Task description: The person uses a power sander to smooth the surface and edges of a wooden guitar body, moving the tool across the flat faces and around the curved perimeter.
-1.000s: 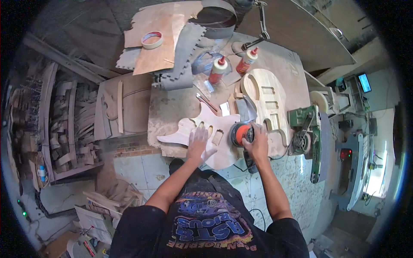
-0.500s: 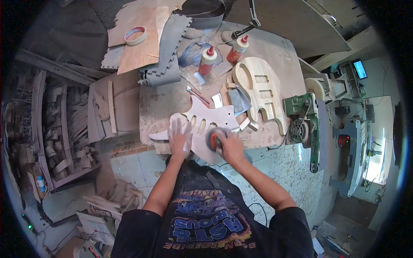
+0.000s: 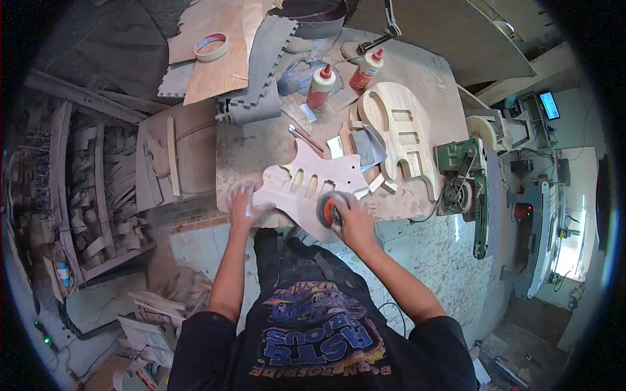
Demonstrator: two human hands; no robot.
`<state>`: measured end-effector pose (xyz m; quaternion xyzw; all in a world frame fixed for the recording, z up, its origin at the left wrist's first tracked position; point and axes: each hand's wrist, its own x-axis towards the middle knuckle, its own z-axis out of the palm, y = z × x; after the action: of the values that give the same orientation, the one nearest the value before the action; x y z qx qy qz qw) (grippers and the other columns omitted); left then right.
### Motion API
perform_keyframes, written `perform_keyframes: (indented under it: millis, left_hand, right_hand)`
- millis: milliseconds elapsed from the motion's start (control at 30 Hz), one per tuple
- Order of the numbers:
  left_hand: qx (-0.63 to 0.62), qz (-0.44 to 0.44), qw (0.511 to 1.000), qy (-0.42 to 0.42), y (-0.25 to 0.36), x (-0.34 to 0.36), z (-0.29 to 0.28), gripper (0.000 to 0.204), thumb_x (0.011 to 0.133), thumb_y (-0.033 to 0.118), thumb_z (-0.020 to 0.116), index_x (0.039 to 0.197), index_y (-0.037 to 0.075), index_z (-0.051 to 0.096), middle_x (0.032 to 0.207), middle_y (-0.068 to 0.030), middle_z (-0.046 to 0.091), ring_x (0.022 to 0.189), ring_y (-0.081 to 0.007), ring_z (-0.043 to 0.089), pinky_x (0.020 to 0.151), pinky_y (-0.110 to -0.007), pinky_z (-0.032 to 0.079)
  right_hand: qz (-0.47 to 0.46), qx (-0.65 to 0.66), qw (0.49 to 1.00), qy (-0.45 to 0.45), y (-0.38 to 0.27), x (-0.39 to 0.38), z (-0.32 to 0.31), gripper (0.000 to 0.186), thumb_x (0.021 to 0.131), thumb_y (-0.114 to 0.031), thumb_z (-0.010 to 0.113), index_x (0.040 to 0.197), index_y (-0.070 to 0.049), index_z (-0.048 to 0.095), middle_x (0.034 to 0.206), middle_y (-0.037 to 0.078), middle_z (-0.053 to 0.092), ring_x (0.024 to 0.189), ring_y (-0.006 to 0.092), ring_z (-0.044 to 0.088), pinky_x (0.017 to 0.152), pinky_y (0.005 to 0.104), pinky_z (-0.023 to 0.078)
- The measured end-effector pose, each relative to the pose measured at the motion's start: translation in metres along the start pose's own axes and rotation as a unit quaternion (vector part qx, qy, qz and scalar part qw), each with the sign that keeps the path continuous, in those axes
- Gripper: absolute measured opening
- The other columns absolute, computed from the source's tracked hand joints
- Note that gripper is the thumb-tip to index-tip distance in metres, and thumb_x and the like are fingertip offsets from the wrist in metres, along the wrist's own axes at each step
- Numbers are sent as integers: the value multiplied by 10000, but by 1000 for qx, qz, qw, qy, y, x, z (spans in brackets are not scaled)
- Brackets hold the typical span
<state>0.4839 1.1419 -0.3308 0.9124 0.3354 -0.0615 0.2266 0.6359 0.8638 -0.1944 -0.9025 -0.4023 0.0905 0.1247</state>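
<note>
A pale pickguard-routed wooden guitar body lies at the front edge of the workbench. My right hand grips an orange-and-black orbital sander, which rests on the body's lower right part. My left hand is at the body's left end, its fingers smeared by motion, so its grip is unclear. A second, lighter guitar body lies to the right. Two red-capped glue bottles, thin brush-like tools and small wood offcuts sit beyond the body I touch.
A tape roll on plywood sheets and grey foam mats covers the bench's back left. A green belt sander stands at its right end, near a machine. A shelf of offcuts is at left, a jointed arm at the back.
My left hand has moved left from the middle of the body to its end. The sander and right hand have moved left from the body's right edge onto its face.
</note>
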Motion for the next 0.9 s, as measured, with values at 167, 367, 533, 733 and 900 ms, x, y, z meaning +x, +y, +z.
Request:
perform_keyframes:
  millis: [167,367,533,733,900]
  left_hand:
    - [-73,54,995,52,-39,-5,-7,723,674,460,896,1255,72,711,1232,-151,667,1177,-367,569,1047,-462,451]
    - [-140,87,985,55,-64,-4,1,583,658,164,889,1207,69,713,1159,-167,668,1135,-382,581,1016,-456,463]
    - [-199,87,966,140,-97,-9,4,430,691,65,831,1108,51,732,1077,-167,694,1027,-367,643,923,-435,506]
    - [-290,45,952,84,-99,-9,-5,319,725,75,795,1038,27,750,912,-155,731,848,-323,706,778,-399,549]
    - [-280,43,957,59,-100,-2,-14,285,772,119,776,1041,28,750,898,-163,737,819,-306,707,761,-381,552]
  right_hand:
    - [-34,20,999,-27,-32,7,10,686,717,-139,809,1368,-215,607,1353,63,560,1046,368,610,764,492,576]
    - [-68,12,997,-41,-92,63,24,695,731,-170,823,1382,-209,582,1333,86,564,1109,359,611,808,495,576]
    - [-69,32,997,-29,-62,45,23,732,689,-202,866,1369,-205,592,1360,88,565,1128,362,608,886,489,552]
    - [-47,8,998,-51,-86,55,21,724,693,-185,860,1365,-200,593,1339,90,569,1143,366,600,859,490,555]
    - [-103,15,994,-45,-159,92,59,722,716,-184,836,1389,-214,574,1336,90,564,1107,370,602,785,495,557]
